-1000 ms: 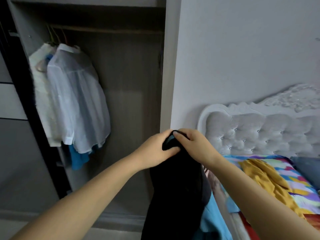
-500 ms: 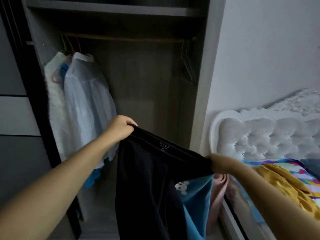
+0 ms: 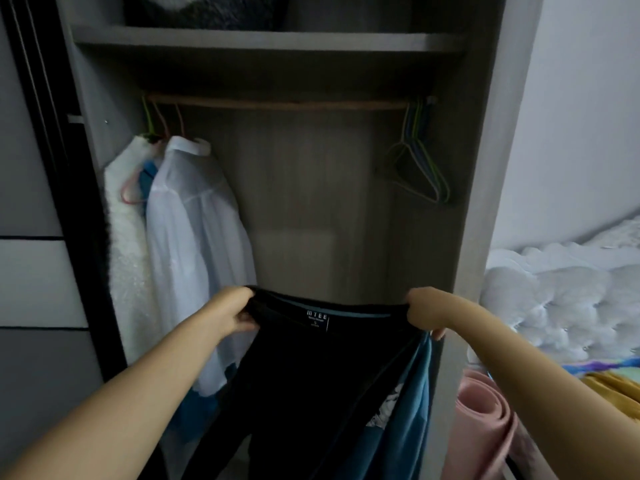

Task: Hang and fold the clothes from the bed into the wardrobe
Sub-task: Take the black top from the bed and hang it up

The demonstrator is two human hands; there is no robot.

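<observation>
I hold a black and teal T-shirt [image 3: 311,382] stretched out in front of the open wardrobe [image 3: 485,168]. My left hand [image 3: 230,313] grips its left shoulder and my right hand [image 3: 427,311] grips its right shoulder, so the collar with its label faces me. The shirt hangs down below the frame. Above it runs the wooden hanging rail [image 3: 284,103]. Several empty hangers [image 3: 420,168] dangle at the rail's right end. A white shirt [image 3: 194,244] and a fluffy white garment [image 3: 123,258] hang at the left end.
A shelf [image 3: 263,41] tops the rail, with a dark bundle on it. A rolled pink mat [image 3: 485,431] leans beside the wardrobe's right wall. The bed's white tufted headboard [image 3: 561,299] and a yellow garment [image 3: 616,393] lie at the right.
My hands have drawn further apart and levelled, spreading the shirt wide by its shoulders. My view has turned up and left, bringing the rail, shelf and empty hangers into sight.
</observation>
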